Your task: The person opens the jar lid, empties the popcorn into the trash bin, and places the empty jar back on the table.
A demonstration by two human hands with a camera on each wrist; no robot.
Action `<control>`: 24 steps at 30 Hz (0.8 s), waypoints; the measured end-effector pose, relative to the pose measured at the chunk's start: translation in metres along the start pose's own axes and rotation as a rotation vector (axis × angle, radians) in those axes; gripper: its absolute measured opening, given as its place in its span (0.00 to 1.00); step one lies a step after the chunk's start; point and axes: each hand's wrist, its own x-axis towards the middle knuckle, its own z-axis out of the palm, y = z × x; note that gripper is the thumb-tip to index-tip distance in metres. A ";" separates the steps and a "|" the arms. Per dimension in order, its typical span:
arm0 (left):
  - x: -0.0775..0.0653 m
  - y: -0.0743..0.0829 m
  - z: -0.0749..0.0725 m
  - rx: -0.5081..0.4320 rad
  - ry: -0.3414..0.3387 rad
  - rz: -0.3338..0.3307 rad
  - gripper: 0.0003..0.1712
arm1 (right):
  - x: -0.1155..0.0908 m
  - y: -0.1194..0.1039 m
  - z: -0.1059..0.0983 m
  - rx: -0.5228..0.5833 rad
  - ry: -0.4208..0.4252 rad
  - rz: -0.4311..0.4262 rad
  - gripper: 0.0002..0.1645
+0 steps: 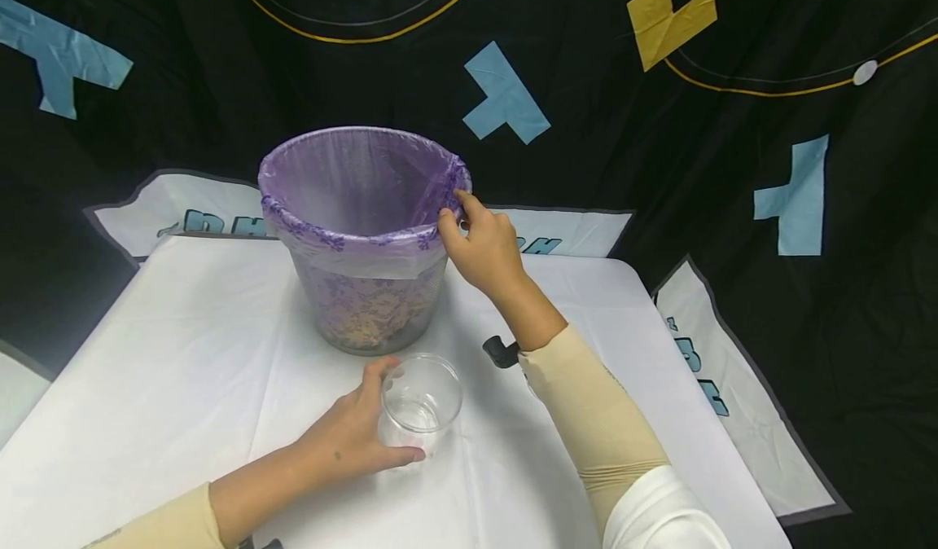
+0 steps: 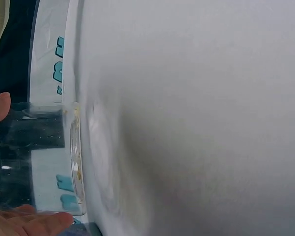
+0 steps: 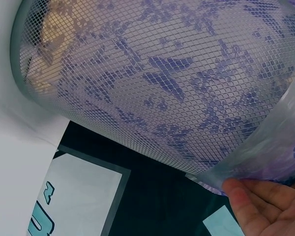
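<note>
My left hand (image 1: 352, 431) grips a clear round container (image 1: 421, 394), thumb and fingers on opposite sides of its wall. In the left wrist view, the container (image 2: 44, 162) is close over the white cloth, with small yellowish specks along its edge near the cloth. A mesh waste bin (image 3: 118, 98) stands upright behind it, lined with a purple patterned bag (image 1: 359, 174) folded over the rim. At the right of that rim my right hand (image 1: 484, 239) pinches the bag's edge between thumb and fingers. Something tan shows through the lower part of the bin.
The bin stands near the far edge of a white-covered table (image 1: 183, 353). A small black object (image 1: 501, 352) shows by my right forearm. Behind the table hangs a black curtain (image 1: 586, 150) with blue and yellow tape pieces.
</note>
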 end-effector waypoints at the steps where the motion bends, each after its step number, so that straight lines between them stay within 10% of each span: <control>1: 0.000 0.000 0.001 -0.004 -0.002 0.002 0.68 | 0.000 0.000 0.000 -0.001 0.001 -0.001 0.33; 24: -0.002 -0.006 0.019 -0.029 0.011 0.009 0.66 | 0.000 0.000 0.000 -0.003 0.013 -0.007 0.32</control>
